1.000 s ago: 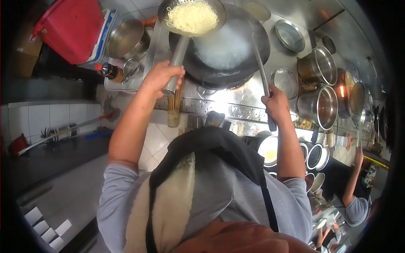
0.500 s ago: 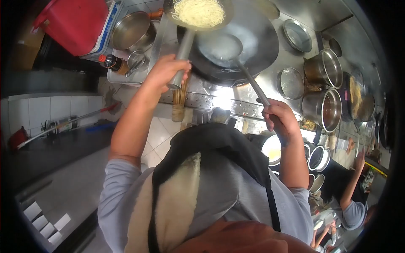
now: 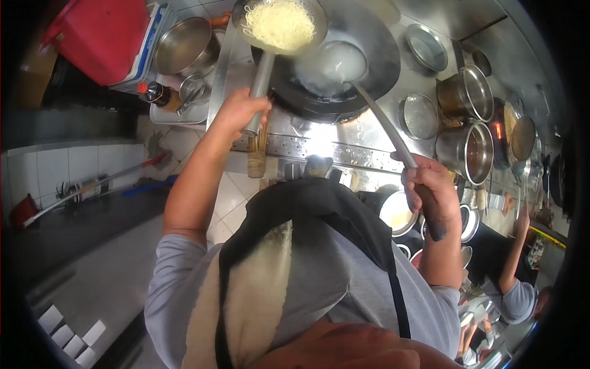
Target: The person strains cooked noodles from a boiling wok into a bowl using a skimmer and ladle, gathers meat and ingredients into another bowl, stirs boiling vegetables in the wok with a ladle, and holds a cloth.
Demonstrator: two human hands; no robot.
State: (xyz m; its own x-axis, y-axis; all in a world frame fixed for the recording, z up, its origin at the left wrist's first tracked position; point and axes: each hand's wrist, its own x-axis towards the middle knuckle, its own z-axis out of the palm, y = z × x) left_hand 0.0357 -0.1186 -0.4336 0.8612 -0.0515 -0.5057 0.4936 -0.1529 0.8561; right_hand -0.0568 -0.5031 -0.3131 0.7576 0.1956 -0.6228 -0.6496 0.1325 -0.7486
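My left hand (image 3: 241, 112) is closed round the thick metal handle of a strainer (image 3: 263, 83), which holds pale noodles (image 3: 279, 24) beside and partly over the wok's left side. My right hand (image 3: 430, 184) grips the long handle of a ladle (image 3: 384, 120). The ladle's round bowl lies in the dark wok (image 3: 378, 55), in cloudy whitish liquid (image 3: 335, 64) with steam over it. A bundle of thin sticks (image 3: 257, 158) stands below my left hand at the stove's front edge.
Left of the wok are a steel pot (image 3: 183, 48), a red-capped bottle (image 3: 157, 93) and a red bin (image 3: 101, 37). To the right stand metal bowls (image 3: 420, 115) and steel pots (image 3: 478, 152). Another person's arm (image 3: 513, 252) shows at the far right.
My right hand has moved down and to the right, drawing the ladle handle back. The ladle's bowl is now visible in the wok's liquid. The strainer of noodles has shifted only slightly.
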